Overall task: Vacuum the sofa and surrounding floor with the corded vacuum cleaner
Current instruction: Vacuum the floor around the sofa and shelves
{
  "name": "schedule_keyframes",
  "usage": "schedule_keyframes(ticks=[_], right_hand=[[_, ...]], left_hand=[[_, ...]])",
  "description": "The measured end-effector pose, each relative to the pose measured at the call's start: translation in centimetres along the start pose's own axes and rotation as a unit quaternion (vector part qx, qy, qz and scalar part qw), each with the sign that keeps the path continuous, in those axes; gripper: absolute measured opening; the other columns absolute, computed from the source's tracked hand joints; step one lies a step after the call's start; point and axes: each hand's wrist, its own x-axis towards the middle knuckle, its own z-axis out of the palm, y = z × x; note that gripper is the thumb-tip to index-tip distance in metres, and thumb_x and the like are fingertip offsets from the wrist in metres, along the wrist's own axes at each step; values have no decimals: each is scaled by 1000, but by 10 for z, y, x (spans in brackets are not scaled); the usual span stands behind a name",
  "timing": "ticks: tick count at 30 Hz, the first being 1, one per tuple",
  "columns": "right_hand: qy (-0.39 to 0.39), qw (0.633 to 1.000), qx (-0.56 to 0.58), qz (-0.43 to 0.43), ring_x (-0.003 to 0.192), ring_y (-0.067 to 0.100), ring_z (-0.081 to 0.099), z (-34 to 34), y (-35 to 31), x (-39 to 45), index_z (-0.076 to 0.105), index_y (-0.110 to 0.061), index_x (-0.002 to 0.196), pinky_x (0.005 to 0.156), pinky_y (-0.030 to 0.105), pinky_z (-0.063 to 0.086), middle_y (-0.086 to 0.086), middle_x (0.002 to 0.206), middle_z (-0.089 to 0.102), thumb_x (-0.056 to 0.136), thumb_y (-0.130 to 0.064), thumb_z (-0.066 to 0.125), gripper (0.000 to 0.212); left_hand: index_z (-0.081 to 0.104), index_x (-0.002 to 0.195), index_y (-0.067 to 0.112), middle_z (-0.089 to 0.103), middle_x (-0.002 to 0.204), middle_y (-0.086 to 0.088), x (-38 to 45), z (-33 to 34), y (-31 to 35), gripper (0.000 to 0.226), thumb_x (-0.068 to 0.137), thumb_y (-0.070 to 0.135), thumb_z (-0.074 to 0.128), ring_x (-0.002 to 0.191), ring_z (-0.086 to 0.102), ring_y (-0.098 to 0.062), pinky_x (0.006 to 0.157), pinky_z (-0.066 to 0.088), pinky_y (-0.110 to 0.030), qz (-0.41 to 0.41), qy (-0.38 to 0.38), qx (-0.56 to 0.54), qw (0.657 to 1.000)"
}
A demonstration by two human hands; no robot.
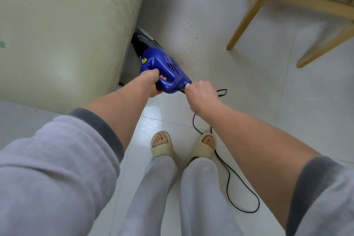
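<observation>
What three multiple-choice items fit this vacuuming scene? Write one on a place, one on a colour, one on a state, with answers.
1. Where is the vacuum's nozzle?
A. at the sofa's base
B. under the chair
C. on the cushion

2. What colour is the vacuum's body?
A. red
B. blue
C. white

3. What is the right hand doing?
A. hanging idle
B. pressing the sofa
C. holding the cord

Answers:
1 A, the vacuum points at the sofa edge.
2 B, its casing is blue.
3 C, the right hand grips the cord at the vacuum's rear.
</observation>
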Motion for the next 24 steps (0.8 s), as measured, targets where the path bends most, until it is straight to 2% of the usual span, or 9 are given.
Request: schedule_keyframes(ticks=[5,9,12,14,19,24], right_hand=[[-4,1000,19,-3,73,22,49,2,-1,-17,56,-16,105,64,29,40,1,83,50,88,-3,50,21],[-12,999,35,-18,86,23,61,10,7,-40,56,-18,105,64,28,38,1,92,60,87,-2,51,25],[-25,999,18,-30,77,22,53,16,20,-59,54,-19,102,63,29,37,-1,84,50,87,-2,49,23],[-31,999,3,-37,74,21,49,19,30,-70,55,-18,103,62,29,37,-1,82,48,88,-2,48,23],[-45,996,-46,-65,86,20,60,27,49,-92,57,-17,114,63,29,38,-1,92,59,90,-4,48,29],[-51,990,-75,-108,97,22,62,29,46,-103,54,-16,119,64,29,38,1,107,63,92,-3,46,31]], left_hand=[[54,100,8,63,88,-6,-9,-3,-13,7,94,8,51,82,64,-18,67,53,-32,-1,-11,17,1000],[51,97,11,51,68,0,-20,9,-34,9,95,7,43,59,51,-10,53,46,-27,8,-10,2,1000],[51,96,10,50,69,-1,-33,20,-55,9,95,6,43,59,51,-11,54,46,-27,5,-9,-21,1000],[51,100,10,53,71,-2,-43,28,-68,9,95,7,45,61,53,-12,57,47,-29,0,-12,-35,999],[50,101,7,55,75,-5,-63,43,-97,8,96,7,44,66,54,-16,74,48,-32,-21,-17,-89,996],[48,105,8,53,77,-6,-64,36,-122,11,97,5,42,66,53,-16,75,46,-31,-15,-3,-136,991]])
